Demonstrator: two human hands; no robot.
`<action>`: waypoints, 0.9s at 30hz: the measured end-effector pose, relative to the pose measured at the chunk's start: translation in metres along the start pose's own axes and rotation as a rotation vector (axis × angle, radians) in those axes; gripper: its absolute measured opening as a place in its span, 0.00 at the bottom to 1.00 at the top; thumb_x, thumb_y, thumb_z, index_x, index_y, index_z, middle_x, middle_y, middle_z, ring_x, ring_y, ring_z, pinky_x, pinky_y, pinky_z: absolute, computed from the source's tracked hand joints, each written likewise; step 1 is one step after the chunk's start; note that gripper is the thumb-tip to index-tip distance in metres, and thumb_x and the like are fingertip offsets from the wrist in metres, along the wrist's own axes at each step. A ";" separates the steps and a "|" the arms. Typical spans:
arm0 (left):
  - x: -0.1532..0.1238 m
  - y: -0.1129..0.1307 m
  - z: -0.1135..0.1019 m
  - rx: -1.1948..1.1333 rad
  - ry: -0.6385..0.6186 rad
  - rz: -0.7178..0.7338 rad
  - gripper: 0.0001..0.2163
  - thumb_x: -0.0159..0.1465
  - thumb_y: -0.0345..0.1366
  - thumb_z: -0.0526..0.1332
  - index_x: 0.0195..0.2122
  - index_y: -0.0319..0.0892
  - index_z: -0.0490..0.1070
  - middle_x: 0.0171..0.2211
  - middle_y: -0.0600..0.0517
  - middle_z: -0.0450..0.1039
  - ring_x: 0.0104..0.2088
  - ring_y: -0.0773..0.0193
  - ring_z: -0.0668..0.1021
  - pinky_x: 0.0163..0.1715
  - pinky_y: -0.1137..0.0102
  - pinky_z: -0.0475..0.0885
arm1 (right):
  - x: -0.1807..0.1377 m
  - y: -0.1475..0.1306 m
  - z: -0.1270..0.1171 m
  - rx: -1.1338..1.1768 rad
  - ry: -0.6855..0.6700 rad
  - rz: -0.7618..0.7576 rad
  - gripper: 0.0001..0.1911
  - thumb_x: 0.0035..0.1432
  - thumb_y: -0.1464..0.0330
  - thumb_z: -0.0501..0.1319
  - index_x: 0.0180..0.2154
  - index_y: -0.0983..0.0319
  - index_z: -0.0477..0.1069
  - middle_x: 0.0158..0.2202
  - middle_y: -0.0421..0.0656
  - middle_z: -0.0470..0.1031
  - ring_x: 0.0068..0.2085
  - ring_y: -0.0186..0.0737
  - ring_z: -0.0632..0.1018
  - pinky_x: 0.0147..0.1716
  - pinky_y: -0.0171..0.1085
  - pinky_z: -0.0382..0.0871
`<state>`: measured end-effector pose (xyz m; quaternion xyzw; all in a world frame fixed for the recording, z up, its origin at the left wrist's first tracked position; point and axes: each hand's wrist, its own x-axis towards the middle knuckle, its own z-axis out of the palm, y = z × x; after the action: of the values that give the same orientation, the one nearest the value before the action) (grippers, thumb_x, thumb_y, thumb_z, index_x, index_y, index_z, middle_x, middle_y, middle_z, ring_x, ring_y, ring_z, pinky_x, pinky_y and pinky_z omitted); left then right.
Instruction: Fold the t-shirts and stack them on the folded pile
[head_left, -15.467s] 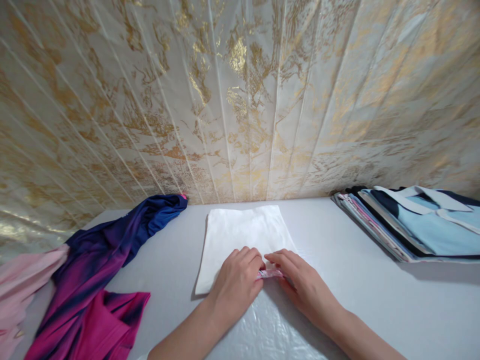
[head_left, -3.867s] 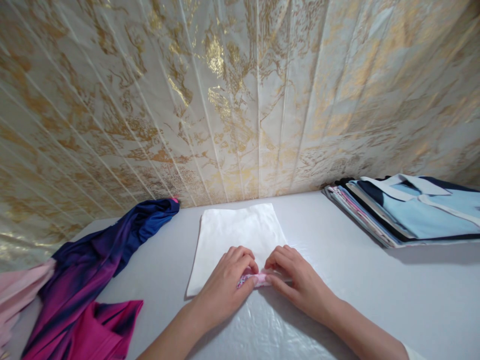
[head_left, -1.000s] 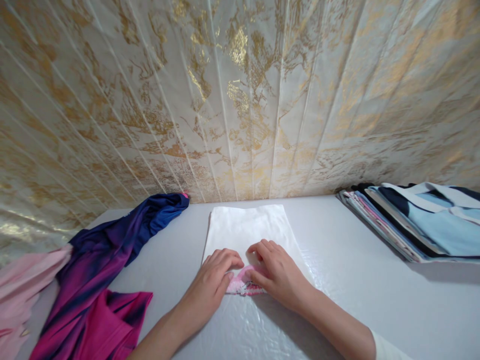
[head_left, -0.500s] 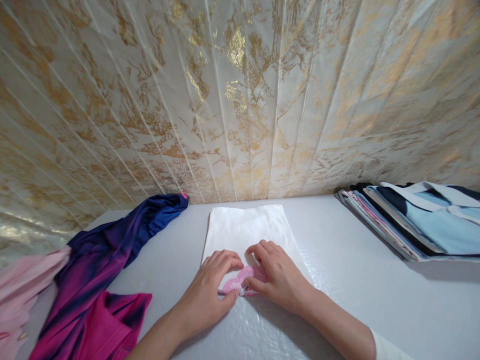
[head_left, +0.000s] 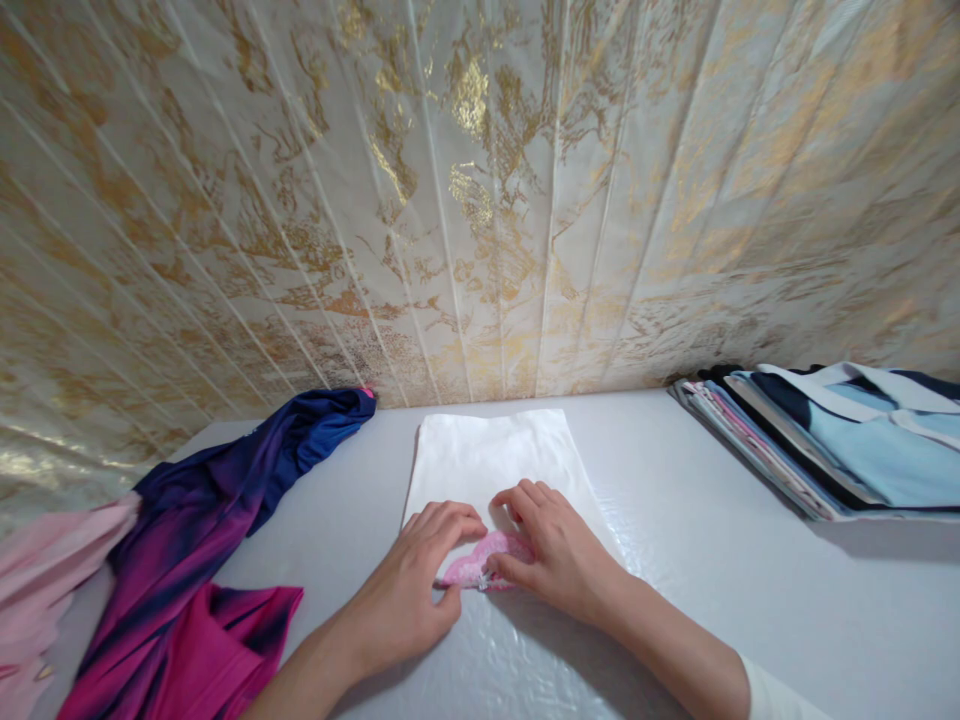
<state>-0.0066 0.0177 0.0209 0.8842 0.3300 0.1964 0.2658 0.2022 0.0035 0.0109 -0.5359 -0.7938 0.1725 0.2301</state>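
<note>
A folded white garment [head_left: 495,450] lies flat in front of me, with a scalloped pink trim [head_left: 474,566] along its near edge. My left hand [head_left: 412,575] rests over the near left corner, fingers on the white cloth and thumb spread away beside the edge. On the other side, my right hand [head_left: 559,555] is laid on the near right part. Its thumb touches the pink trim while its curved fingers press on the cloth above, with a gap between them. Part of the trim is hidden beneath the right hand.
At the left lie a crumpled purple and navy garment [head_left: 202,510] and a pale pink one [head_left: 56,580]. A stack of folded clothes [head_left: 847,440] sits at the right on the white table [head_left: 840,630]. Behind stands a gold-patterned wall covering [head_left: 480,200].
My left thumb has drawn back to the left, off the pink trim, uncovering more of it. The right hand and the garment look nearly unmoved.
</note>
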 end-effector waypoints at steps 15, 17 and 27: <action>0.001 -0.009 -0.009 -0.132 -0.090 -0.032 0.14 0.66 0.28 0.52 0.51 0.48 0.66 0.53 0.50 0.65 0.56 0.59 0.66 0.59 0.62 0.60 | 0.000 0.001 0.002 -0.048 0.009 -0.008 0.12 0.56 0.73 0.61 0.44 0.61 0.67 0.40 0.45 0.70 0.41 0.43 0.70 0.41 0.41 0.62; 0.002 -0.008 -0.009 -0.129 -0.081 -0.035 0.14 0.66 0.28 0.52 0.50 0.48 0.66 0.53 0.50 0.66 0.56 0.60 0.66 0.58 0.63 0.60 | 0.000 0.002 0.003 -0.036 0.027 -0.015 0.11 0.57 0.74 0.60 0.43 0.61 0.66 0.39 0.44 0.70 0.40 0.42 0.70 0.40 0.40 0.62; 0.005 -0.003 -0.007 -0.095 -0.042 -0.036 0.14 0.65 0.28 0.50 0.49 0.46 0.67 0.50 0.49 0.67 0.53 0.58 0.68 0.56 0.60 0.63 | 0.000 -0.010 0.005 -0.130 0.021 0.044 0.18 0.54 0.64 0.66 0.45 0.60 0.67 0.42 0.46 0.70 0.43 0.48 0.70 0.42 0.44 0.62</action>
<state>-0.0085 0.0254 0.0257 0.8685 0.3305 0.1884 0.3179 0.1924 -0.0004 0.0120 -0.5689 -0.7888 0.1202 0.1993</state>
